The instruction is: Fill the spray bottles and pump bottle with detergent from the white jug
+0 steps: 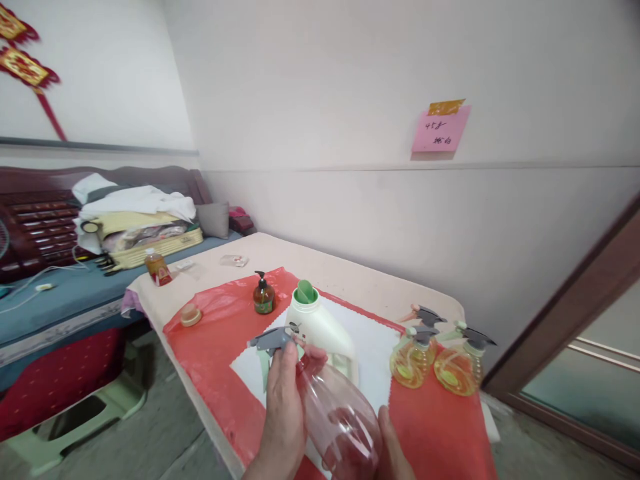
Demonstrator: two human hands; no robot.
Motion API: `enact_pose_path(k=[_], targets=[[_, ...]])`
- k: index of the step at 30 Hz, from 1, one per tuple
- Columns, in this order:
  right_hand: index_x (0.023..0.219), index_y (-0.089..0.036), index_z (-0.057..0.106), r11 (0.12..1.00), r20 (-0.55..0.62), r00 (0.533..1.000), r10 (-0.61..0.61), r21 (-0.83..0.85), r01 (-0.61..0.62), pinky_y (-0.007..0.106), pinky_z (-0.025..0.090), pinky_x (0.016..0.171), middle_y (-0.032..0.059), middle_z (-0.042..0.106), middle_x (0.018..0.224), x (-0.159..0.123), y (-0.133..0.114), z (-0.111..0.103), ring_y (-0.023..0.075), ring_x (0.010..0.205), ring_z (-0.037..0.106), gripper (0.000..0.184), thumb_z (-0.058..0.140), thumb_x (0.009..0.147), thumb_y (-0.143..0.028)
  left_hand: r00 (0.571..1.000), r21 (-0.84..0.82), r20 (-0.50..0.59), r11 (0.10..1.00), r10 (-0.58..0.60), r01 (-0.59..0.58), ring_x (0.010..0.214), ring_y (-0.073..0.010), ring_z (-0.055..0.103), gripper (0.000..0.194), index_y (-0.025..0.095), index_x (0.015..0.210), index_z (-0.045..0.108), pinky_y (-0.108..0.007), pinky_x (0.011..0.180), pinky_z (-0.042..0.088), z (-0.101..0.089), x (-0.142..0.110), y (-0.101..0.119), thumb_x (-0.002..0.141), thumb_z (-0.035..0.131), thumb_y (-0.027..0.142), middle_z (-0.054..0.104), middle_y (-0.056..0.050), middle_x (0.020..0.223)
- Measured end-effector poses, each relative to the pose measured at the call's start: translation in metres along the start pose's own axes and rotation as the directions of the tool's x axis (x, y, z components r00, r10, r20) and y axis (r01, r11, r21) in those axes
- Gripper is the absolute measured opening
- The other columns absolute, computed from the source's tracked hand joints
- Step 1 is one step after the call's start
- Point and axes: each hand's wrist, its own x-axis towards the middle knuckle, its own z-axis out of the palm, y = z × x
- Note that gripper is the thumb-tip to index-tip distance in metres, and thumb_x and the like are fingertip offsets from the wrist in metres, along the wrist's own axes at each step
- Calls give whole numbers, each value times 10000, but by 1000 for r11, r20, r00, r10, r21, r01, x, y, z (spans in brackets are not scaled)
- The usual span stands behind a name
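Note:
My left hand (283, 407) is closed around the grey trigger head (271, 340) and neck of an empty clear spray bottle (340, 417), which lies tilted over the table. Under the bottle's body, my right hand (393, 447) cups it; only part of that hand shows. Just behind stands a white jug (323, 327) with a green funnel (305, 292) in its mouth, on a white cloth (373, 347). To the right stand spray bottles filled with yellow liquid (455, 370).
A red plastic sheet (220, 347) covers the table (345, 273). On it are a brown pump bottle (263, 295) and a small round lid (191, 315). Another brown bottle (157, 268) stands at the far left corner. A bed with piled cloth (135, 217) lies left; a door frame (565, 313) at right.

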Motion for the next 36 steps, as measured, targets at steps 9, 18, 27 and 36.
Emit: enact_pose_path(k=[9, 18, 27, 36], targets=[[1148, -335, 614, 941, 60, 960, -272, -191, 279, 397, 527, 803, 71, 625, 1203, 4, 0, -8, 305, 1067, 609, 792, 870, 434, -562, 993, 103, -65, 991, 96, -89, 889, -241, 649, 378, 178, 830, 718, -324, 787, 504, -5, -1, 6, 816, 606, 539, 706, -85, 906], [1156, -380, 596, 971, 53, 971, -233, -40, 236, 364, 519, 743, 49, 588, 1239, 6, 5, -6, 289, 1065, 604, 901, 918, 324, -499, 978, 224, -81, 959, 193, -171, 891, -246, 622, 287, 200, 833, 726, -327, 793, 494, -4, -8, 20, 848, 586, 450, 691, -82, 915], [1109, -330, 630, 992, 97, 993, -62, 113, 51, 425, 533, 727, 79, 639, 1184, 13, 9, -7, 299, 1011, 624, 754, 774, 480, -719, 966, 297, -26, 925, 258, -239, 916, -247, 613, 426, 200, 802, 730, -322, 814, 486, -6, -10, 17, 867, 501, 553, 689, -82, 920], [1066, -198, 670, 972, 185, 976, 115, 182, -150, 463, 493, 889, 125, 668, 1132, 6, 1, -7, 302, 1091, 604, 638, 613, 708, -722, 981, 288, -13, 941, 192, -180, 947, -233, 630, 415, 177, 877, 709, -334, 898, 468, -1, -21, 20, 833, 545, 555, 708, -73, 938]])
